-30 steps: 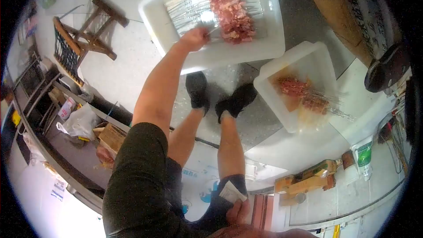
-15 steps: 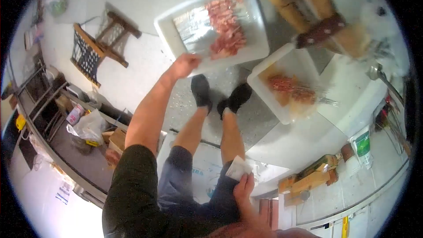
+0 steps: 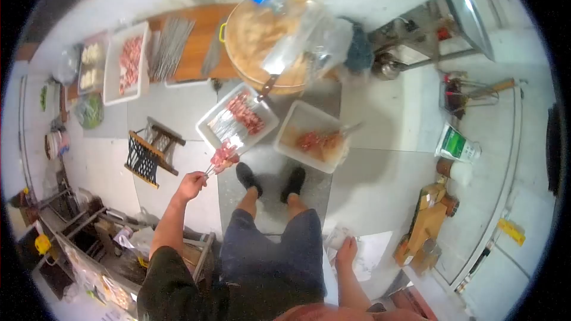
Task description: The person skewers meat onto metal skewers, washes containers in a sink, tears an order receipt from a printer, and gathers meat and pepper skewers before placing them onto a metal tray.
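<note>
My left hand (image 3: 193,185) is closed around the metal ends of several meat skewers (image 3: 224,156). Their raw red meat points up and to the right, in front of the near corner of a white tray (image 3: 205,123). More skewered meat (image 3: 245,113) lies inside that tray. Low on the right, my right hand (image 3: 346,252) grips something thin and white like paper (image 3: 338,238); its exact kind is unclear. A second white tray (image 3: 285,134) with reddish meat (image 3: 315,141) and metal skewers stands right of the first.
A cleaver (image 3: 279,62) rests by a round chopping board (image 3: 238,35). Bare metal skewers (image 3: 172,47) and a white bin of cut meat (image 3: 143,74) lie farther left. A folding stool (image 3: 148,151) stands on the floor at left, cardboard boxes (image 3: 427,226) at right.
My left hand was at the near edge of the skewer tray; now it holds meat skewers away from it, lower left. My right hand has moved away from my thigh. The camera view has shifted.
</note>
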Motion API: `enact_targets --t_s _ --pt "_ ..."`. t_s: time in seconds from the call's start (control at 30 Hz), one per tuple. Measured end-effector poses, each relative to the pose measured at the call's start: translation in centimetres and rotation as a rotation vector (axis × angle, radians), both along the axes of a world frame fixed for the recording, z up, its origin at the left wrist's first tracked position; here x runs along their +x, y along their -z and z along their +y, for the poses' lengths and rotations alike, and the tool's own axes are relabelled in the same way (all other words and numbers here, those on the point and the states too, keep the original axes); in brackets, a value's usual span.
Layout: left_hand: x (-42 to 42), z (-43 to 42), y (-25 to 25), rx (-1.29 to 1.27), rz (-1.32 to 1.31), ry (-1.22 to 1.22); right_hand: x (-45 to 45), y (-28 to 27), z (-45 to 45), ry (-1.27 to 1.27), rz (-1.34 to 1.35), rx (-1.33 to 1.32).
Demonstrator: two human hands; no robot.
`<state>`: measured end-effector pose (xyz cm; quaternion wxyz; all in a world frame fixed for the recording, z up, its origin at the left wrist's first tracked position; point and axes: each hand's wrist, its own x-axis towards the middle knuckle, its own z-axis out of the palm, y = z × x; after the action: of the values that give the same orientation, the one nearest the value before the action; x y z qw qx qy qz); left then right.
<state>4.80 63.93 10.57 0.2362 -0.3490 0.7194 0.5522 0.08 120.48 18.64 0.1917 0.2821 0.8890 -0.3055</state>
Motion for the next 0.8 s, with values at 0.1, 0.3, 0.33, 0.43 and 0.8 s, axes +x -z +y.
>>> enact_targets --t_s 0.1,0.3,0.33,0.43,0.8 --pt "-2.0 3.0 -4.9 0.002 0.047 -0.021 -0.4 -2.4 3.3 0.227 0.063 -0.075" --pt "-9.3 15.5 -13.3 -0.103 0.175 -0.089 -7.6 -2.4 14.9 0.505 0.218 -0.612" --pt "-10.6 18.4 -14.3 -0.105 0.194 -0.114 -9.1 -3.2 17.5 0.497 0.277 -0.693" --pt "-16.5 27.3 -17.9 -0.039 0.242 -0.22 -14.3 -9.6 24.7 0.663 0.455 -0.87" --pt "-41.1 46.7 -22.8 0.29 0.492 -0.353 -29.9 -21.2 39.3 0.674 0.702 -1.243"
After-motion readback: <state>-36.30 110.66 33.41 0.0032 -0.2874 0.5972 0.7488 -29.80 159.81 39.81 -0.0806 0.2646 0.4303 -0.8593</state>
